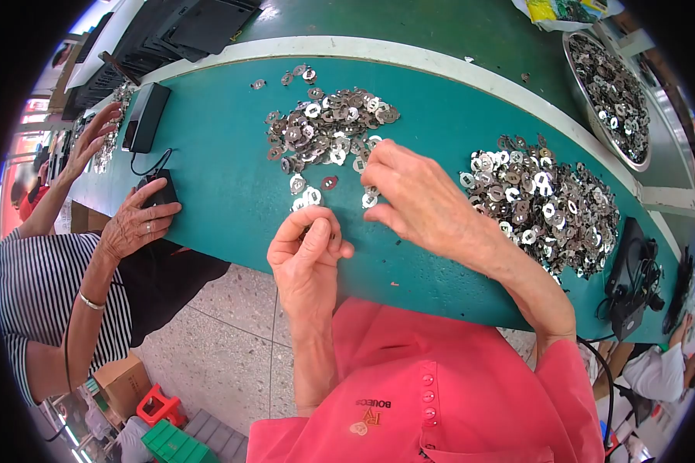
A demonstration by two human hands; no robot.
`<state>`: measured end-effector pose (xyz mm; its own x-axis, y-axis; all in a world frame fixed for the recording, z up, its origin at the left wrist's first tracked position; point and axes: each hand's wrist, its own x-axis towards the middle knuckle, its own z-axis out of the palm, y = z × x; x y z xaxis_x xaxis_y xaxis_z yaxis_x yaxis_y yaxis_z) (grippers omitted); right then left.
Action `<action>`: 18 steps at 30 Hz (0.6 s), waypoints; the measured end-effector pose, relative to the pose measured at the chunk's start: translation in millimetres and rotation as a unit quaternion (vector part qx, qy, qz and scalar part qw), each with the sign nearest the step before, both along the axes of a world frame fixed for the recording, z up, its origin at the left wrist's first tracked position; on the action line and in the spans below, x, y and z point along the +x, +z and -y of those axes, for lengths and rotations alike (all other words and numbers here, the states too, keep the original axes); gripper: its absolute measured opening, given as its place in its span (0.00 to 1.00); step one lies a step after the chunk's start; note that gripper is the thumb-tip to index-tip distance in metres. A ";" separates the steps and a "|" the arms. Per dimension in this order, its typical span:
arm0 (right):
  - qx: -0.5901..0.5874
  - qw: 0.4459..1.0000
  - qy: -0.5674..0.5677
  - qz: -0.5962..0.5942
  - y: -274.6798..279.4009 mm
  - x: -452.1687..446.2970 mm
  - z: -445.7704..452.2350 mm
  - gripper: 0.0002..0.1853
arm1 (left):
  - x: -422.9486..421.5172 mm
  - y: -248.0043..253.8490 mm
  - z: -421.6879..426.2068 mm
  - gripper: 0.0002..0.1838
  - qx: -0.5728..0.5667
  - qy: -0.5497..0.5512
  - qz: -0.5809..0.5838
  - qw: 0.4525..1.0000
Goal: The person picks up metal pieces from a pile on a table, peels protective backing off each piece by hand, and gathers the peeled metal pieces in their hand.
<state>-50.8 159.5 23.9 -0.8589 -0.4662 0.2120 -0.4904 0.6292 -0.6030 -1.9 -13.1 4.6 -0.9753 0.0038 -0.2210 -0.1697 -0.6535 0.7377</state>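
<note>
1. At twelve o'clock in the head view, a smaller pile of metal discs [336, 123] lies on the green table [216, 154]; a larger pile [544, 201] lies towards three o'clock.
2. Just below centre, the left hand [305, 258] is curled; whether it grips anything, I cannot tell.
3. The right hand [425, 201], thumb and fingers parted, is at loose discs [369, 202], seemingly picking; that calls for a light, precise pinch.

A green table [232, 154] bears two heaps of small metal discs [328, 127]. Black boxes [146, 117] sit toward one end.
</note>
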 end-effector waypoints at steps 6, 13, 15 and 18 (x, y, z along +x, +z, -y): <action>0.015 0.999 0.007 -0.027 -7.7 4.8 4.3 0.08 | 0.2 -0.5 -1.1 0.06 -0.007 0.003 0.000 1.000; -0.107 0.988 -0.036 0.102 6.2 -12.9 -9.0 0.06 | -0.8 1.8 -1.0 0.05 0.003 -0.008 0.009 1.000; -0.125 0.983 -0.046 0.126 9.9 -13.8 -12.5 0.06 | -1.3 1.2 -2.9 0.05 -0.001 -0.009 0.007 1.000; -0.029 0.999 0.015 0.007 3.9 -5.6 -5.6 0.04 | -1.9 -0.5 -4.6 0.05 0.002 0.012 0.001 1.000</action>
<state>-56.5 165.1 27.8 -0.8479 -0.4788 0.2275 -0.4995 0.5781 -0.6451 -3.8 -8.6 4.2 -0.9746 -0.0183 -0.2234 -0.1560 -0.6600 0.7348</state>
